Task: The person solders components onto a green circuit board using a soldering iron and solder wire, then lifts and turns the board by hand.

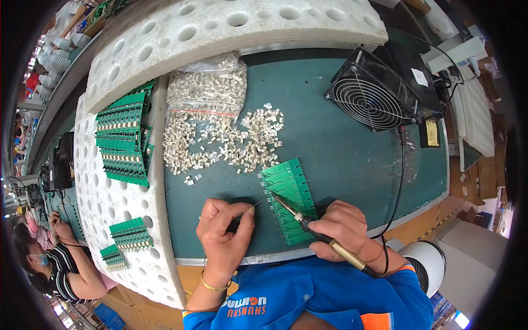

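Observation:
A green circuit board panel lies on the bench in front of me, with small pins along its left edge. My right hand is closed around the handle of a soldering iron. The iron's tip meets the board near its upper left edge. Between the thumb and forefinger of my left hand, a thin solder wire is pinched. Its end points at the board's left edge, close to the iron tip. Above the board, small white connectors with metal pins are heaped loosely.
A plastic bag of connectors lies behind the heap. White foam blocks border the left and back, carrying stacked boards. A black fan stands back right, by a yellow sponge. The iron's cord runs along the right. Another person sits left.

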A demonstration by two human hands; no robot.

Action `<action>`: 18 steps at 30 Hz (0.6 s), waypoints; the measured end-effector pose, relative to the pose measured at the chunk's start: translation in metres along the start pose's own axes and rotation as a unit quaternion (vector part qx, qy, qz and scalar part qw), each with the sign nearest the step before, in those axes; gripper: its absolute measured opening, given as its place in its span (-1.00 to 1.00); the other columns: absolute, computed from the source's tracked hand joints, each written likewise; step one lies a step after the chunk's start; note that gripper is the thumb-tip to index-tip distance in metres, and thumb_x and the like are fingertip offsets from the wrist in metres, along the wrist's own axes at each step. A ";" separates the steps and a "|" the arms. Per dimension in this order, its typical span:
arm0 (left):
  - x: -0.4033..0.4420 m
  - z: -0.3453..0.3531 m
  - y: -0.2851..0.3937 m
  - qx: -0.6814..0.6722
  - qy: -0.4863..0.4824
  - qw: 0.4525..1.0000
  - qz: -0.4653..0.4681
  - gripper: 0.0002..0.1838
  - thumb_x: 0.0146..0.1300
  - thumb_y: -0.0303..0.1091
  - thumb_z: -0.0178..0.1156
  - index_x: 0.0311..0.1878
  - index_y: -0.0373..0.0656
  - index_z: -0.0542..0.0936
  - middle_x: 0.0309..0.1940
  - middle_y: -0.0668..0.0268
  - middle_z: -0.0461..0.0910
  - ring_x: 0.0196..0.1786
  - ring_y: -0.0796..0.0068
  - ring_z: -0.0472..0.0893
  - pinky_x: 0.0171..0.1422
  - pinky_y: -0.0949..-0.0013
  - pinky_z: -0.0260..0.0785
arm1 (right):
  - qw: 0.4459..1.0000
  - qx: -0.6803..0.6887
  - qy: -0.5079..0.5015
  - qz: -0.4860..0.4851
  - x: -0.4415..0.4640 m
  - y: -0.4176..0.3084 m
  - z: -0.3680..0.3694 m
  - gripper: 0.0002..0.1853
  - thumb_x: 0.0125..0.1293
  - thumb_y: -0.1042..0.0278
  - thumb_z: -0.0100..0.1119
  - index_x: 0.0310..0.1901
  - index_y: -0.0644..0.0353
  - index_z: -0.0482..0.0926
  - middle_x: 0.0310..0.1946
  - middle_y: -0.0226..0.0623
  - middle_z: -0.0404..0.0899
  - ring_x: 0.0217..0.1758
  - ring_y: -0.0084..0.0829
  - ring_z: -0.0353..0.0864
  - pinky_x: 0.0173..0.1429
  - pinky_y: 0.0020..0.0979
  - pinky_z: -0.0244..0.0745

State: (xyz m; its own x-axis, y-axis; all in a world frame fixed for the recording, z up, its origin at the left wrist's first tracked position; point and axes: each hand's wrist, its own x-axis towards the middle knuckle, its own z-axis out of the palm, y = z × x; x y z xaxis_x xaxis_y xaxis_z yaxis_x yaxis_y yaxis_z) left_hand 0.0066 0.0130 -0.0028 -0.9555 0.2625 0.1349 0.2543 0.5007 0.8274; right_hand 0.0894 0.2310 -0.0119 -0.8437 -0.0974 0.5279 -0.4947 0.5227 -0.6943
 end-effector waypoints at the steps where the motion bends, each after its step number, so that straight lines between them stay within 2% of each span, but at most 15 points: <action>1: 0.000 0.001 0.001 -0.008 0.002 1.000 -0.010 -0.89 0.00 -0.61 0.41 -0.37 -0.25 0.72 -0.49 0.40 0.41 -0.39 0.55 0.38 -0.36 0.48 0.19 | 1.000 0.000 0.000 0.001 0.000 0.000 0.000 -0.62 0.11 0.25 0.47 -0.12 0.26 0.59 -0.56 -0.31 0.49 -0.60 -0.34 0.46 -0.49 -0.35 0.37; 9: 0.001 0.002 0.001 -0.014 -0.005 1.000 -0.018 -0.89 0.00 -0.62 0.41 -0.36 -0.26 0.72 -0.48 0.39 0.43 -0.37 0.55 0.40 -0.33 0.50 0.22 | 0.999 -0.025 -0.011 -0.026 -0.001 -0.002 0.001 -0.57 0.14 0.11 0.47 -0.11 0.26 0.59 -0.58 -0.36 0.46 -0.60 -0.38 0.46 -0.50 -0.38 0.36; 11: 0.001 0.002 -0.001 -0.010 -0.006 1.000 -0.016 -0.89 0.00 -0.62 0.41 -0.36 -0.26 0.72 -0.47 0.38 0.44 -0.37 0.55 0.40 -0.32 0.50 0.23 | 0.999 -0.027 -0.015 -0.027 -0.001 -0.003 0.001 -0.57 0.14 0.12 0.47 -0.11 0.26 0.59 -0.58 -0.37 0.46 -0.60 -0.38 0.46 -0.50 -0.38 0.36; 13: 0.001 0.002 -0.004 -0.003 0.001 1.000 0.007 -0.83 -0.01 -0.60 0.42 -0.31 -0.16 0.74 -0.50 0.37 0.49 -0.41 0.50 0.45 -0.39 0.45 0.29 | 0.999 -0.029 -0.019 -0.029 -0.001 -0.003 0.001 -0.58 0.14 0.13 0.47 -0.11 0.25 0.60 -0.58 -0.37 0.45 -0.60 -0.39 0.46 -0.51 -0.39 0.36; 18: 0.001 0.002 0.001 -0.013 -0.004 1.000 -0.006 -0.86 0.00 -0.62 0.42 -0.34 -0.21 0.73 -0.49 0.38 0.47 -0.39 0.52 0.43 -0.35 0.47 0.27 | 0.999 -0.041 -0.009 -0.031 -0.002 -0.003 0.002 -0.60 0.11 0.19 0.48 -0.11 0.24 0.60 -0.59 -0.39 0.45 -0.61 -0.40 0.45 -0.51 -0.40 0.34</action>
State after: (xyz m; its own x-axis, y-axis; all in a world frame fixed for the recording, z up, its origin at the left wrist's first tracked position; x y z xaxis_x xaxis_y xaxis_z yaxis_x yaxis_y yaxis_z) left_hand 0.0061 0.0151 -0.0031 -0.9574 0.2627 0.1200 0.2380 0.4820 0.8432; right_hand 0.0925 0.2275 -0.0119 -0.8162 -0.1465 0.5589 -0.5280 0.5822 -0.6183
